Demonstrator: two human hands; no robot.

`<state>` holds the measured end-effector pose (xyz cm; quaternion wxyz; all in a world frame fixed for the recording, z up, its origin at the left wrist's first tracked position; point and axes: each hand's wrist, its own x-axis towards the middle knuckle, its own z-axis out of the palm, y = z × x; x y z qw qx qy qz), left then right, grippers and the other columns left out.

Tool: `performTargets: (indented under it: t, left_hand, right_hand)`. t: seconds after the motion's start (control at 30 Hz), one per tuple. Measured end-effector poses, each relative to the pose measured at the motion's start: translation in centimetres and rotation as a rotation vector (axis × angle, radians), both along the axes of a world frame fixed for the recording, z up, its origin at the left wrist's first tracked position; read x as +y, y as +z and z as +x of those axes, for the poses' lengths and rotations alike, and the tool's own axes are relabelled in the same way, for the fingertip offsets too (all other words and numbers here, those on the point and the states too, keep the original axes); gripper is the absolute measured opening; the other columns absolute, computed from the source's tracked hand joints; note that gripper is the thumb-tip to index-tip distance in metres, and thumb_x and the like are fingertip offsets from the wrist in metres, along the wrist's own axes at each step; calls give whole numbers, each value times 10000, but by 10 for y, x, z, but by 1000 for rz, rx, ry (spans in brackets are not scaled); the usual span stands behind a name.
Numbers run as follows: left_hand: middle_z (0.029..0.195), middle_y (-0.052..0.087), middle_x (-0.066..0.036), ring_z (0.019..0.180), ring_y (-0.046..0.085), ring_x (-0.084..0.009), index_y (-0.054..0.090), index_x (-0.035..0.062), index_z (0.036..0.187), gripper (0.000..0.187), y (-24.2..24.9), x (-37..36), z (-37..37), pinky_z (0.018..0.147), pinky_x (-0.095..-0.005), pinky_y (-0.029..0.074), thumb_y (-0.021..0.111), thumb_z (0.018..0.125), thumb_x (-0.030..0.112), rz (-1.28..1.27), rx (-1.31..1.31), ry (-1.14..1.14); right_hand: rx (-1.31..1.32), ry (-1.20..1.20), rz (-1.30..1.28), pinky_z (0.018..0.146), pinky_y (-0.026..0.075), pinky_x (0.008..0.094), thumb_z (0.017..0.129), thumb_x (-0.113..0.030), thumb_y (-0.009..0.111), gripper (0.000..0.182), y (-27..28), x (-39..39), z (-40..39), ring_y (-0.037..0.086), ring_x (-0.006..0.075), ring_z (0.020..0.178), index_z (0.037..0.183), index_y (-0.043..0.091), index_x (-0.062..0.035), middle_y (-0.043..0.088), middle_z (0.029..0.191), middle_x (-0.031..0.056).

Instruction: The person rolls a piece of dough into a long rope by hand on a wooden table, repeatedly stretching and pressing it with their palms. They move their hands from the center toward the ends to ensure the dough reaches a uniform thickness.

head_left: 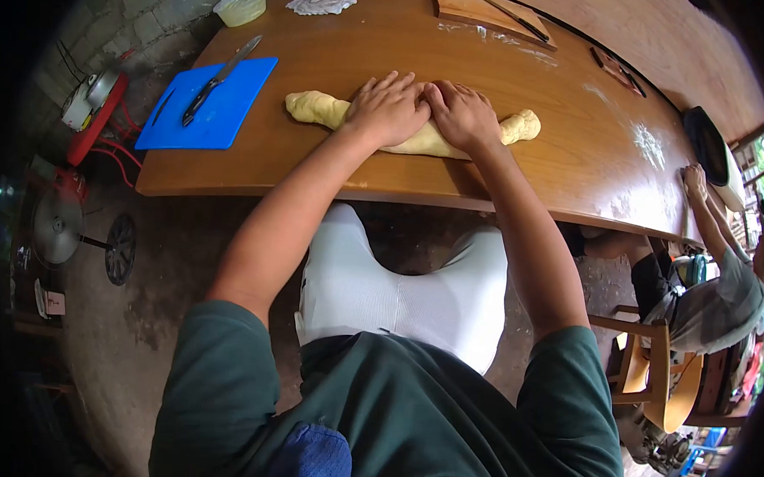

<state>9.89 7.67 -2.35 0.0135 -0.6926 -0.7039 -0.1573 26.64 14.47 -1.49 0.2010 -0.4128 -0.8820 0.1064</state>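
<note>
A long roll of pale yellow dough (427,142) lies across the wooden table (317,169) near its front edge. Flat on its middle part rest both hands, side by side with the thumbs close together. My left hand (388,109) has its fingers stretched forward over the dough. Beside it, my right hand (464,115) presses down with its fingers extended, their tips partly hidden behind the hand. The lumpy ends of the roll stick out to the left and right of the hands.
On the left, a knife (219,81) lies on a blue cutting board (245,108). A plastic bowl (241,6) and a crumpled white cloth (321,1) are farther back. Flour (649,145) is smeared on the right. A wooden board (491,13) lies at the back; another person (708,292) sits at right.
</note>
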Motion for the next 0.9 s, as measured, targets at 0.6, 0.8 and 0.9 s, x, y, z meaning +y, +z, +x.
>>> performTargets:
  t: [0.6, 0.8, 0.9]
  left_hand:
    - [1600, 528, -143, 1506, 447, -357, 480, 88, 1577, 603, -1, -168, -19, 1293, -538, 242, 545, 1096, 445, 175, -50, -217]
    - [1726, 370, -145, 1603, 295, -412, 411, 112, 1655, 653, 11, -193, 33, 1295, -628, 148, 555, 1089, 407, 257, -27, -217]
    - [1755, 316, -130, 1632, 244, -379, 383, 121, 1674, 615, -8, -185, 47, 1309, -593, 150, 468, 1128, 391, 146, -153, -280]
  right_hand:
    - [-27, -7, 217, 1285, 262, 533, 1125, -479, 452, 535, -12, -123, 112, 492, 347, 1448, 1507, 566, -122, 601, 1477, 127]
    - [50, 70, 211, 1302, 217, 568, 1119, -387, 461, 584, -1, -174, 92, 337, 394, 1585, 1581, 477, -30, 431, 1667, 191]
    - [86, 156, 125, 1309, 213, 546, 1125, -328, 430, 583, -14, -184, 70, 290, 387, 1615, 1611, 435, -5, 357, 1718, 207]
